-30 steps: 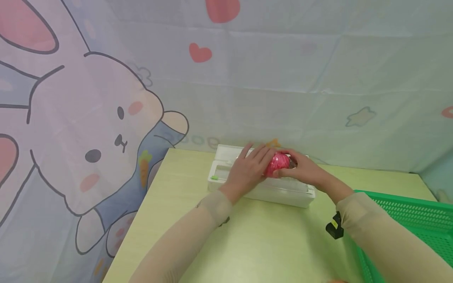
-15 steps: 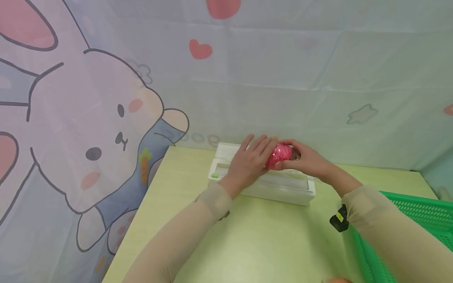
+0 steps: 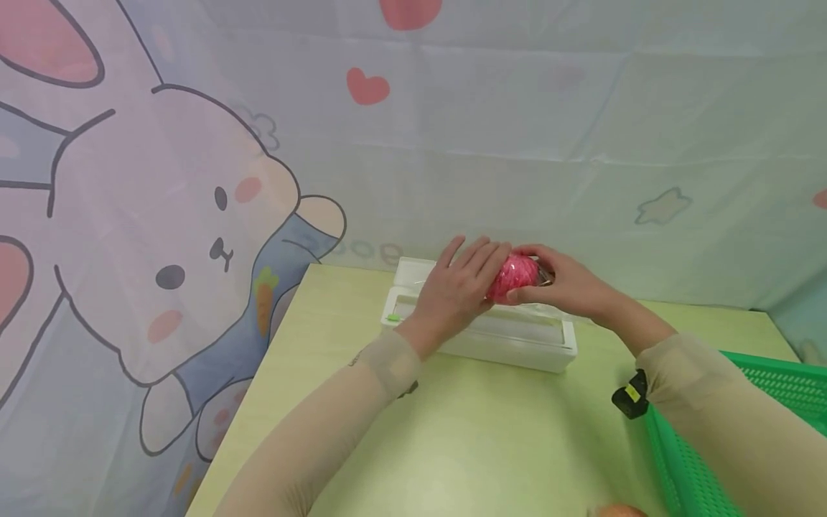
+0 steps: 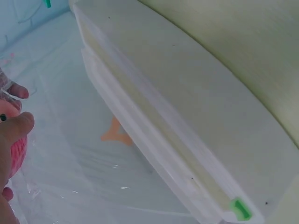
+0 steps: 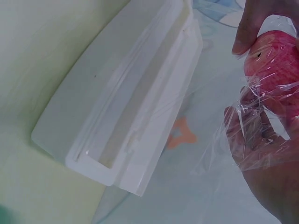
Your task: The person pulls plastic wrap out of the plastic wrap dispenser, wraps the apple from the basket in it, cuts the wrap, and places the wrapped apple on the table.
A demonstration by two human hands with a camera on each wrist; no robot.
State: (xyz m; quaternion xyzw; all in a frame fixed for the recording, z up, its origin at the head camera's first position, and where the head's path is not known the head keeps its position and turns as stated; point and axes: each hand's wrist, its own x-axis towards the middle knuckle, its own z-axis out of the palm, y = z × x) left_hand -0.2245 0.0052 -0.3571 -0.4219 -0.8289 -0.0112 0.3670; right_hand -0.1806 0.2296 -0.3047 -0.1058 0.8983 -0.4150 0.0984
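Between both hands is a pink-red, net-textured round fruit (image 3: 515, 276), loosely wrapped in clear cling film (image 5: 252, 144). From the left, my left hand (image 3: 457, 294) holds it, thumb against it and fingers laid along its side. My right hand (image 3: 571, 287) grips the other side, gathering some crinkled film. The fruit is held above a long white cling-film dispenser (image 3: 510, 348), apart from it. Its lid stands raised at the back, and a green slider (image 4: 240, 208) sits at its left end. The hands hide part of the fruit and dispenser.
A green perforated basket (image 3: 691, 459) stands at the right, partly behind the right sleeve. An orange-brown rounded thing (image 3: 618, 511) shows at the bottom edge. Behind the pale table (image 3: 465, 438) hangs a curtain printed with a rabbit (image 3: 213, 237).
Both hands have raised the fruit a little, up and slightly right, away from the dispenser. The right forearm has shifted right. The dispenser stays where it was.
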